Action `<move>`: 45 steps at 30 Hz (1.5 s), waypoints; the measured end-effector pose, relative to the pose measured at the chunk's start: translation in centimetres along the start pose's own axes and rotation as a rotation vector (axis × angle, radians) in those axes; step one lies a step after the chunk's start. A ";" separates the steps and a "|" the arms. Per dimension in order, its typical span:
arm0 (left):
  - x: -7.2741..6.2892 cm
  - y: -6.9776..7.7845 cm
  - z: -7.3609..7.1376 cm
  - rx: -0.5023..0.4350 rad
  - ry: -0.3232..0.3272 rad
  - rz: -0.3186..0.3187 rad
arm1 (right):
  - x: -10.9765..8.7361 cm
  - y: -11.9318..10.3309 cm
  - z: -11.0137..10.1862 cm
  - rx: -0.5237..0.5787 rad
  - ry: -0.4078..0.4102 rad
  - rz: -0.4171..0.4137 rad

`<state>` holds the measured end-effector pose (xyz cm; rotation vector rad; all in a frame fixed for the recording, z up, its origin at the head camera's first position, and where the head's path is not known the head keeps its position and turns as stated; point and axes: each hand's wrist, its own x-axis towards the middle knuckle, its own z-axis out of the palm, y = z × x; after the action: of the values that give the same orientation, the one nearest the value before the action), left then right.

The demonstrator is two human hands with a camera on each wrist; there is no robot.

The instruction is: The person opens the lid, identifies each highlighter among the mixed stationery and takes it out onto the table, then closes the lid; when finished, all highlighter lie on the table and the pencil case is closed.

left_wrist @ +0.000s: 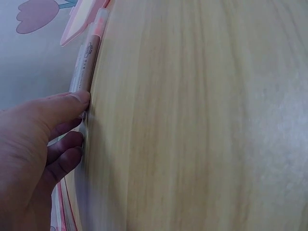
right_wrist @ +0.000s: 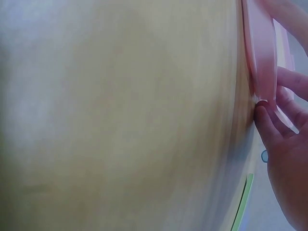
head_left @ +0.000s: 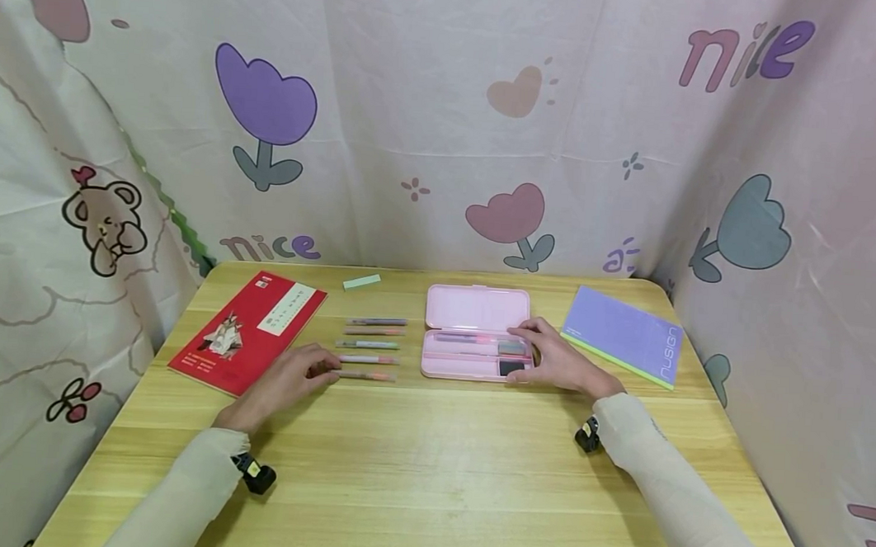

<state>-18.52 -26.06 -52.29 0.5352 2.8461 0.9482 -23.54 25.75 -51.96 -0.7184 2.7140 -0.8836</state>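
My left hand (head_left: 291, 381) pinches the left end of the nearest marker pen (head_left: 375, 377), its thumb on the barrel. In the left wrist view that pen (left_wrist: 90, 60) has printed text and a clear cap over a pinkish-orange end. Several other pens (head_left: 370, 345) lie in a column behind it. A pink pencil case (head_left: 463, 366) lies open to their right, lid (head_left: 477, 309) folded back. Inside are pens, a greyish block and a dark block (head_left: 511, 368). My right hand (head_left: 560, 362) grips the case's right end, thumb at the front and fingers at the back.
A red booklet (head_left: 249, 338) lies at the left, partly behind the left hand. A pale green strip (head_left: 361, 283) lies near the back edge. On the right is a purple notebook (head_left: 621, 333) with a green edge. Patterned curtains (head_left: 417, 99) hang behind the wooden table (head_left: 428, 471).
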 end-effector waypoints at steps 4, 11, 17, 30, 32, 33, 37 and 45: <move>0.0 0.0 0.0 -0.001 0.003 -0.003 | 0.0 0.0 0.0 0.006 -0.001 -0.001; 0.2 0.1 0.0 0.028 -0.008 -0.008 | -0.1 0.1 0.0 0.007 0.001 -0.003; 0.2 0.1 0.0 0.034 -0.013 -0.010 | -0.1 0.2 0.0 0.002 0.004 -0.010; 0.5 1.1 -0.4 0.003 0.053 -0.011 | -0.2 -0.2 -0.1 0.019 -0.008 0.010; 1.3 1.9 -0.5 -0.006 0.056 0.001 | -0.2 -0.1 -0.1 0.017 -0.006 0.009; 1.7 2.3 -0.5 -0.007 0.059 0.015 | -0.2 -0.1 -0.1 0.015 -0.005 0.008; 4.0 4.4 -0.2 0.033 0.069 0.099 | -0.1 -0.1 -0.1 0.008 -0.004 0.008; 8.6 8.6 2.0 0.036 -0.005 0.173 | 0.0 0.1 -0.1 0.010 -0.001 -0.001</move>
<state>-23.62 -15.41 -48.60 0.7976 2.8541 0.9200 -23.56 25.84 -51.96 -0.7174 2.7074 -0.8957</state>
